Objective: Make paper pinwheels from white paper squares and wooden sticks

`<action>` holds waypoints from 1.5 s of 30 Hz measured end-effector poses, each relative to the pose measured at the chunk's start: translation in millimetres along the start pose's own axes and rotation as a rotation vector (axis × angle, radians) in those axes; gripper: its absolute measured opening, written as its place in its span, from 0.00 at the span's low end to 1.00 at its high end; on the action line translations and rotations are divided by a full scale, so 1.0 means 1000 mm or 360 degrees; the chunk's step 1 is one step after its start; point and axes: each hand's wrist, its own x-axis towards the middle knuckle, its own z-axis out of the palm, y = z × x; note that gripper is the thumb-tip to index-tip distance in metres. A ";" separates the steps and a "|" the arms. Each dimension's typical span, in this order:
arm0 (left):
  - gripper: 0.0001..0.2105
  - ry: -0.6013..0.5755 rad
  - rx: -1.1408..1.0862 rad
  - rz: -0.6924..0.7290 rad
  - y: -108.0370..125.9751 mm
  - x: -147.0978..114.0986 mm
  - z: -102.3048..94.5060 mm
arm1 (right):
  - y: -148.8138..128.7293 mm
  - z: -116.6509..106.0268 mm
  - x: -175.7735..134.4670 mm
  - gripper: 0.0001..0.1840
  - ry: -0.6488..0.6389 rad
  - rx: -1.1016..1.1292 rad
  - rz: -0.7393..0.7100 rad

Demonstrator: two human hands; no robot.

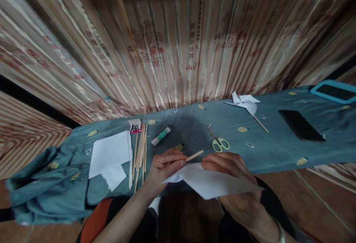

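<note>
My left hand [167, 167] is closed around a short-looking length of wooden stick [195, 155], whose end pokes out toward the right. Folded white paper [219, 183] hangs in front of both hands. The fingers of my right hand [230, 165] are bent over the upper edge of this paper and grip it. Behind my hands lie a pair of scissors [220, 145] with pale green handles and a glue stick [161, 136]. A finished-looking paper pinwheel [246, 105] on a stick rests farther back to the right.
Several wooden sticks [141, 150] lie left of my hands, beside a stack of white paper [109, 152] and a smaller paper scrap [114, 177]. A small red box [136, 126] holds metal pins. A black phone [302, 125] and a blue-framed tablet [335, 91] are at the right. A curtain [172, 50] hangs behind the cloth-covered table [269, 152].
</note>
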 end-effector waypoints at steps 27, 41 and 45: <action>0.12 -0.0073 0.0276 0.0151 0.006 -0.004 -0.005 | 0.000 -0.001 0.004 0.18 0.0008 -0.0064 -0.0020; 0.08 -0.0097 0.0483 0.0314 0.018 -0.010 -0.013 | 0.000 -0.003 0.002 0.10 0.0049 0.0016 -0.0040; 0.06 -0.0096 0.0607 0.0422 0.021 -0.012 -0.016 | 0.000 -0.004 0.001 0.12 0.0011 0.0014 -0.0053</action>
